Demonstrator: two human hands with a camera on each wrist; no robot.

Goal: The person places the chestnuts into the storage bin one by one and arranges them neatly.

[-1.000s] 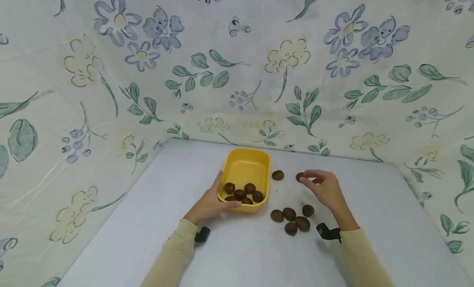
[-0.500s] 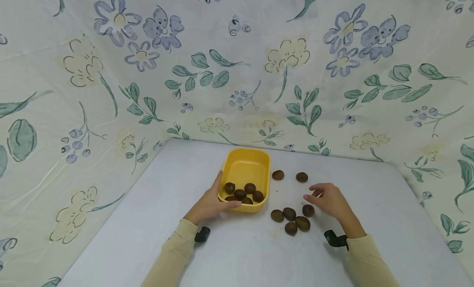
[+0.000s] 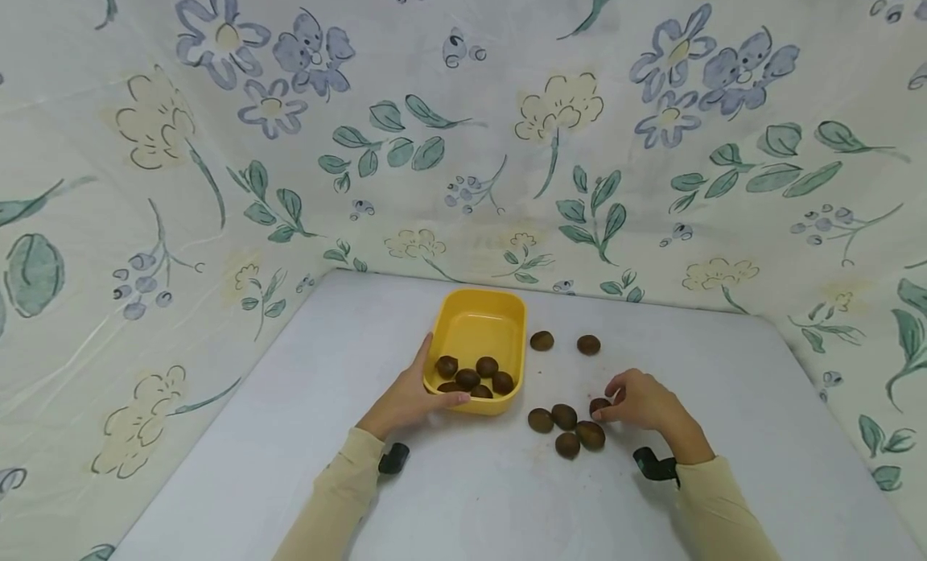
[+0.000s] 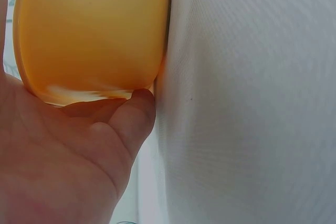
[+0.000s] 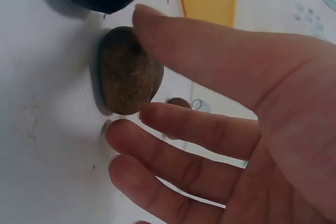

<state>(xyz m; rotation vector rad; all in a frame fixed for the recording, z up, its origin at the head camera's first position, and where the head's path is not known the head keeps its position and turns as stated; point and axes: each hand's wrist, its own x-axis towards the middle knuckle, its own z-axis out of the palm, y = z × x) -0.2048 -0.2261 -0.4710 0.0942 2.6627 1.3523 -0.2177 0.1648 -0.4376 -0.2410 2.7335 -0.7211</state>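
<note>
Six brown nuts (image 3: 467, 379) show inside the yellow box (image 3: 481, 303), which stands on the white bench (image 3: 463, 497) with its near left corner in my left grip (image 3: 407, 398). My thumb lies along the near rim and my fingers reach up the left wall, so that grip is curled round the box. The nuts in it crowd the near half, two of them partly hidden behind the near rim; the yellow floor shows in the far half.

Just right of the box, on the far side, one loose nut (image 3: 541, 340) lies on the bench. Nearer to me, four more nuts (image 3: 564, 417) sit in a loose cluster. Another single nut (image 3: 589, 344) lies farther right, on the far side.

Nearer again, just right of the cluster, one nut (image 3: 599, 407) rests on the bench at my right grip (image 3: 644, 402). That grip is partway open, with thumb and forefinger on either side of the nut; I cannot tell whether they pinch it.
</note>
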